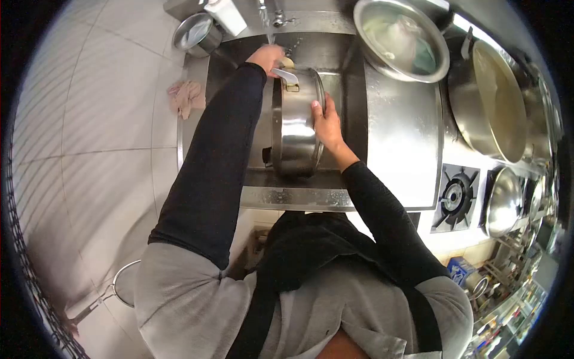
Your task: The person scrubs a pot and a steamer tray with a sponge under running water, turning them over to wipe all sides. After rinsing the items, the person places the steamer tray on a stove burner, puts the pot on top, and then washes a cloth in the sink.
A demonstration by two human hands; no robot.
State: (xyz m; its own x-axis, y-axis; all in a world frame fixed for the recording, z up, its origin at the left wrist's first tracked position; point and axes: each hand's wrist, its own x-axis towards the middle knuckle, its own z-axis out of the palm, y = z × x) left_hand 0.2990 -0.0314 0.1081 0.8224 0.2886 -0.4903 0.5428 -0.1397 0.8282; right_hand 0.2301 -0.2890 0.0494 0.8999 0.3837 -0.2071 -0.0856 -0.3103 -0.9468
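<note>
A large steel pot [295, 128] lies tipped on its side in the steel sink [338, 66]. My right hand [326, 122] grips the pot's rim on its right side. My left hand [267, 58] reaches over the far end of the pot under the tap [270, 18], closed on a yellowish sponge [287, 62] by the pot's white handle [286, 75]. A thin stream of water falls from the tap near that hand.
A steel drainboard [402, 140] lies right of the sink. A big bowl [399, 37] and a wide pan [496, 99] stand at the right, with a gas burner [455, 196] below. A small pot [196, 34] and a cloth [186, 97] sit left.
</note>
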